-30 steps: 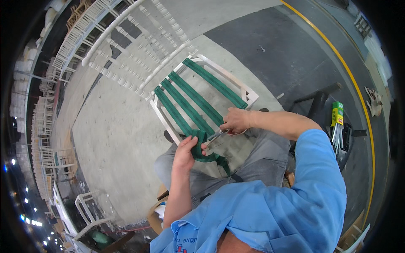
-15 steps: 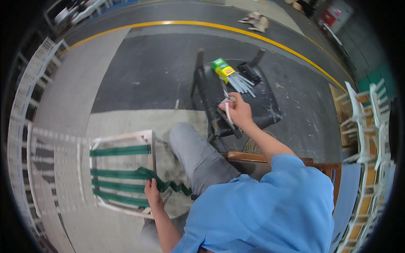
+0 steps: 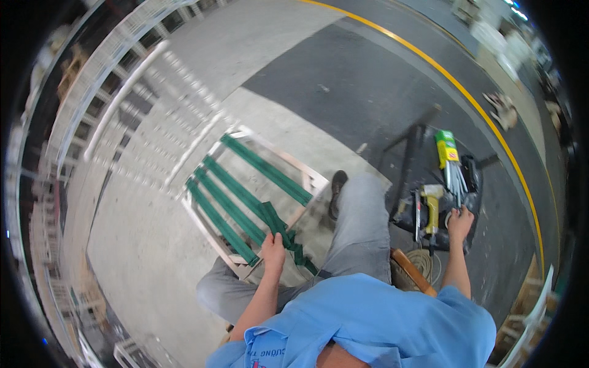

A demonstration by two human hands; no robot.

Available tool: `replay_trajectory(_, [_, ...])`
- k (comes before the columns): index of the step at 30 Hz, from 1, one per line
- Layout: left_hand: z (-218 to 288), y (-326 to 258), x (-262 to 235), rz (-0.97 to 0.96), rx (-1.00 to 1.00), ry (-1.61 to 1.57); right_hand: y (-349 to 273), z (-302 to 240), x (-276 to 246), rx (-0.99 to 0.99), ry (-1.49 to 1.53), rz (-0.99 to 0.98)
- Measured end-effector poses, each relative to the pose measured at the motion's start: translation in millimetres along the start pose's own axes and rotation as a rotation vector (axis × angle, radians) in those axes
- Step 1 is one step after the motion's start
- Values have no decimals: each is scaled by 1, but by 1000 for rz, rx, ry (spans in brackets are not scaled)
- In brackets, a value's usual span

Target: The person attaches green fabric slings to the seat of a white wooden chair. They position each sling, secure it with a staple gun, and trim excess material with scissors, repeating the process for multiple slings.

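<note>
My left hand (image 3: 273, 248) pinches a loose, folded length of green webbing (image 3: 296, 245) at the near edge of a white chair's seat frame. Several green straps (image 3: 230, 193) are stretched across that frame (image 3: 251, 132). To the right, my right hand (image 3: 460, 224) is low over a black seat (image 3: 475, 202), fingers curled at a pale curved edge; what they hold is mostly hidden. Left of it lies a yellow tool (image 3: 432, 208), seemingly a staple gun, beside a slim red-and-white tool (image 3: 417, 214). Grey strips (image 3: 454, 178) stick out of a green-and-yellow box (image 3: 446, 147).
A coiled hose (image 3: 423, 264) lies on the floor by a wooden rail (image 3: 412, 273). The white chair's spindled back (image 3: 156, 116) rises at left. Rows of white chairs (image 3: 132, 34) line the left side. A dog (image 3: 504, 111) lies beyond the yellow floor line (image 3: 457, 83).
The view has swung left, shifting the scene rightward. My right hand, earlier closed around a tool with a pale and red handle, is now lower by the strips. My left hand keeps the webbing.
</note>
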State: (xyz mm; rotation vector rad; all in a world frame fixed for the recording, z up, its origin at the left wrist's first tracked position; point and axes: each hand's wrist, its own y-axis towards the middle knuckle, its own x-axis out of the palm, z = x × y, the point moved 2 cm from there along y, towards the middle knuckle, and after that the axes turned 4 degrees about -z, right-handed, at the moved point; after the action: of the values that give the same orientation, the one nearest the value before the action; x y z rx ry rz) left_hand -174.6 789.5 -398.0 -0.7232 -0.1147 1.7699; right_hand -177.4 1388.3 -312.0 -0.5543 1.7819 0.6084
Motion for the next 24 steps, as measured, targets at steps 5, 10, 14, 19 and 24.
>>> replay_trajectory(5, [-6,-40,-15,5,-195,-149,8,-67,-8,-317,155,40])
replay_trajectory(10, [26,-74,-31,-80,-254,-447,-34,-196,-21,-549,672,-150])
replay_trajectory(14, [92,-74,-44,-171,-177,-803,-137,-298,-14,-824,901,-803])
replay_trajectory(19, [196,-59,-93,-285,202,-1090,-257,-352,-31,-1039,957,-1584])
replay_trajectory(24, [215,-47,-141,-130,385,-1049,-261,-345,-30,-976,648,-1638])
